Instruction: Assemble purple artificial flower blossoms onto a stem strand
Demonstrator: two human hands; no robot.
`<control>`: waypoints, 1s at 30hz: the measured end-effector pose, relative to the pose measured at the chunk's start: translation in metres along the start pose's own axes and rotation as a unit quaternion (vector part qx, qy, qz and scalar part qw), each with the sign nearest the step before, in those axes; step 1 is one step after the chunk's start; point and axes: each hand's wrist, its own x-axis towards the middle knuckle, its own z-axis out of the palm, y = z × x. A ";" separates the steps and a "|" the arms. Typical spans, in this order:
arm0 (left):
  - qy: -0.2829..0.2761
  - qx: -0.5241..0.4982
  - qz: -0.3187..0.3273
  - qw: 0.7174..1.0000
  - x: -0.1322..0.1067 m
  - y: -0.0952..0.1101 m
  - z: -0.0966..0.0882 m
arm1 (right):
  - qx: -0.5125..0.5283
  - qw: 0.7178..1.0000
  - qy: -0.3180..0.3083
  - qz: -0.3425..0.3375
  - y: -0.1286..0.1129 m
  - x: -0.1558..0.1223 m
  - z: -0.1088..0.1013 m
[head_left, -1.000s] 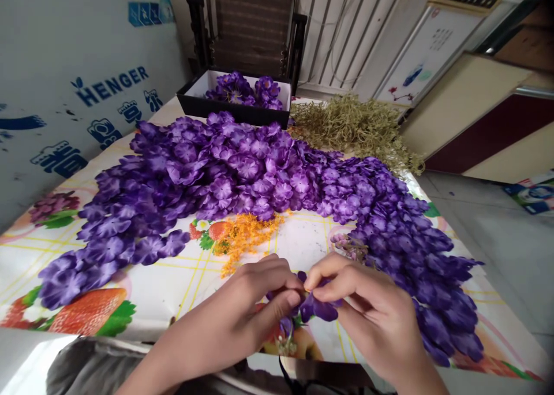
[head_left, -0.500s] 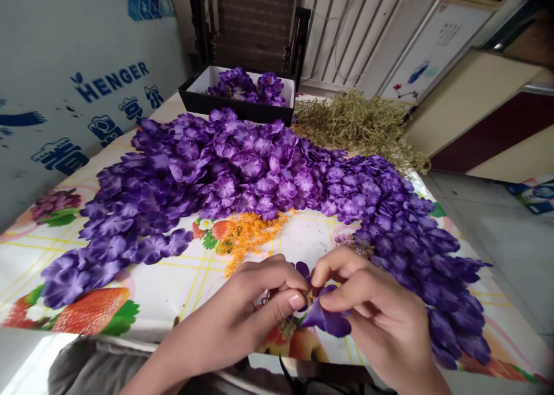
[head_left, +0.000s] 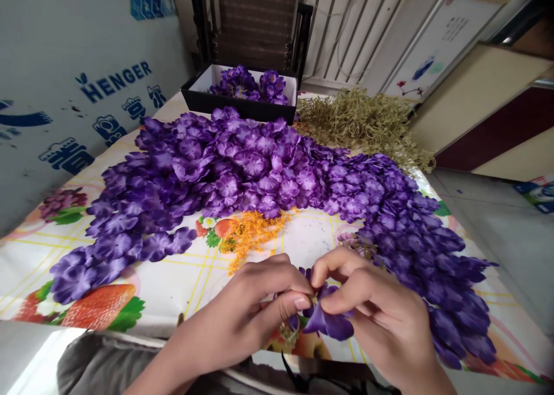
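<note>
Two bare hands meet over the near side of a fruit-patterned bench (head_left: 303, 233). Our left hand (head_left: 259, 305) has its thumb and forefinger pressed together, apparently on a thin greenish stem (head_left: 289, 332) whose curly lower part shows below the thumb. Our right hand (head_left: 381, 311) has its fingers narrow on a purple flower piece (head_left: 332, 323), the thumb pressing a folded petal. The piece is between the hands; the fingertips hide the exact point where it meets the stem.

We judge the step in hand to be fine fingertip work where petal and stem meet; whether they are being joined or parted, we cannot tell. The next move calls for a steady left pinch and a light right one, since such thin petals probably crease easily.

Farther off lie some orange bits (head_left: 251, 236), then a wide arc of purple petals (head_left: 259, 170). At the far side are a black box (head_left: 197, 99) holding purple blooms and, to its right, a tangle of olive stems (head_left: 367, 120).

Compared with one second ago, the right thumb and forefinger sit less tightly together, and the folded petal is lower and farther right. The petal arc and box look unchanged.
</note>
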 end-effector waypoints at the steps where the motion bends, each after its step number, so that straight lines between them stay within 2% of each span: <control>1: 0.002 0.004 0.004 1.000 0.000 0.000 0.001 | 0.003 1.000 0.000 0.002 0.000 0.000 0.000; 9: -0.005 0.030 0.049 0.998 0.002 0.001 0.007 | 0.023 0.999 -0.021 0.027 -0.002 -0.004 -0.003; 17: -0.007 -0.006 0.039 0.999 0.004 0.005 0.008 | 0.108 0.990 -0.041 0.080 0.000 0.000 -0.003; 20: 0.023 -0.014 0.007 1.000 0.005 0.004 0.009 | 0.168 0.982 0.012 0.084 0.006 0.002 0.003; 25: 0.123 -0.022 -0.041 0.991 0.006 -0.007 0.007 | 0.154 0.975 0.113 0.110 0.017 0.007 0.010; 30: 0.091 -0.014 -0.028 0.995 0.012 -0.012 -0.001 | 0.188 0.959 0.179 0.116 0.029 0.009 0.007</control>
